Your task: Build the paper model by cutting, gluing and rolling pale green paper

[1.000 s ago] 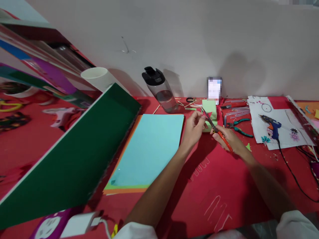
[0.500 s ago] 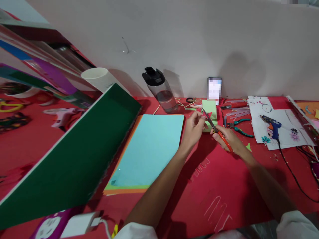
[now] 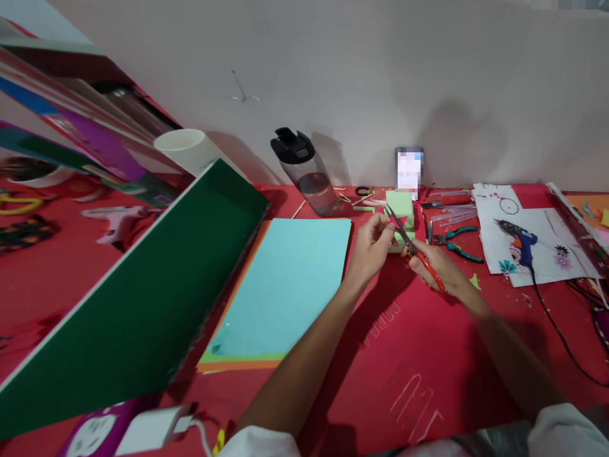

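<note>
Pinched in the fingers of my left hand is a small piece of red paper. My right hand is wrapped round the orange-red handles of a pair of scissors. The scissor blades point up and to the left, against the red paper and close to my left fingertips. Whether the blades are parted is hard to see. Just behind my hands sits a light green paper block, partly hidden by my fingers and the scissors.
A stack of coloured paper lies left of my hands, beside a slanted green board. Behind stand a water bottle and a phone. On the right are cutting pliers and a blue glue gun with a trailing cord.
The red paper and the scissor blades have shifted very slightly at my left fingertips. Both hands stay almost in the same place.
</note>
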Action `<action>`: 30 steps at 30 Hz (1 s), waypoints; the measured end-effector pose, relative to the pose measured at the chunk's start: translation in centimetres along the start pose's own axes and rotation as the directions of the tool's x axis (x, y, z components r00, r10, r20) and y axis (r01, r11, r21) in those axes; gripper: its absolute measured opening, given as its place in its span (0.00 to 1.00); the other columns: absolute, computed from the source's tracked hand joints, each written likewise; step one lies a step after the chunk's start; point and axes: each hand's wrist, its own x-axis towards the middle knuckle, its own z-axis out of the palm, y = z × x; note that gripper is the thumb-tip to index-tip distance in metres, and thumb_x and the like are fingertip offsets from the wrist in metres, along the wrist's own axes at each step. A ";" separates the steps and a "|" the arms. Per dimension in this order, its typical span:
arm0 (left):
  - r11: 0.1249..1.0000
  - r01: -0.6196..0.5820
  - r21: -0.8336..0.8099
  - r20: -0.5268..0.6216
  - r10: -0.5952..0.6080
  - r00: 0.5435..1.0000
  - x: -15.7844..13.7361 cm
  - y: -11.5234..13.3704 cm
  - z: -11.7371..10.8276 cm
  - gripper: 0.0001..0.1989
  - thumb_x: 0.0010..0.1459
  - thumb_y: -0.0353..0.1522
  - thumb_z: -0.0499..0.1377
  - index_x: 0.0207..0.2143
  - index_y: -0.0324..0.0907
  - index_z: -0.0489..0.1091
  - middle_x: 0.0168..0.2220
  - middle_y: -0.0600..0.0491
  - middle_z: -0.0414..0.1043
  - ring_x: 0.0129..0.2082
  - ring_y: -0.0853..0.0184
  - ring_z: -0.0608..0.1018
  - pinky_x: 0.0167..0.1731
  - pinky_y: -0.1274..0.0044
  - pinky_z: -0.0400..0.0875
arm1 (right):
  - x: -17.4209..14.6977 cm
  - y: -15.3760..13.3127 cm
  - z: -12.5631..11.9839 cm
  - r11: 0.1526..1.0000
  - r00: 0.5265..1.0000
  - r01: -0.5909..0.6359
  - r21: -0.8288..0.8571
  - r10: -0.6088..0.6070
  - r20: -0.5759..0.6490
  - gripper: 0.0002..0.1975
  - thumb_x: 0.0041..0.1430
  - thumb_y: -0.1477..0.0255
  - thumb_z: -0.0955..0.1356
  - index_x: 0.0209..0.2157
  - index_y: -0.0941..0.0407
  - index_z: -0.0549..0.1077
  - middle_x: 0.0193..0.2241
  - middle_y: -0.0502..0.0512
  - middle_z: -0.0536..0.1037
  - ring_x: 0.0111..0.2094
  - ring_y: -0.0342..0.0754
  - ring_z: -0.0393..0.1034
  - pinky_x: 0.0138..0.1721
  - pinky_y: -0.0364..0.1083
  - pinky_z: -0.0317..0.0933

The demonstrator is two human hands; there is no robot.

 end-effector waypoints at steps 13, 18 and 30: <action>1.000 0.003 -0.029 -0.007 -0.003 1.000 0.0 0.1 0.2 0.11 0.62 0.36 0.60 0.29 0.44 0.63 0.25 0.59 0.64 0.23 0.72 0.70 0.27 0.79 0.70 | 0.3 0.5 0.3 0.999 0.998 0.022 -0.029 -0.024 -0.058 0.29 0.66 0.42 0.63 0.42 0.55 0.71 0.24 0.47 0.69 0.25 0.44 0.62 0.29 0.43 0.55; 0.999 0.005 -0.041 -0.001 -0.006 1.000 0.0 0.0 0.2 0.11 0.62 0.37 0.61 0.29 0.45 0.62 0.25 0.59 0.64 0.23 0.72 0.69 0.27 0.78 0.70 | 0.3 0.3 0.2 0.999 0.997 0.037 -0.031 -0.039 -0.061 0.28 0.67 0.42 0.64 0.41 0.55 0.70 0.24 0.47 0.68 0.24 0.43 0.60 0.29 0.44 0.54; 0.998 0.001 0.066 0.066 -0.006 0.998 0.0 0.6 -0.1 0.16 0.62 0.42 0.61 0.27 0.44 0.62 0.24 0.59 0.66 0.24 0.71 0.70 0.30 0.77 0.68 | 0.0 1.3 0.2 0.991 1.000 -0.017 0.132 0.020 -0.021 0.27 0.68 0.43 0.63 0.42 0.54 0.69 0.22 0.44 0.65 0.20 0.41 0.56 0.22 0.41 0.51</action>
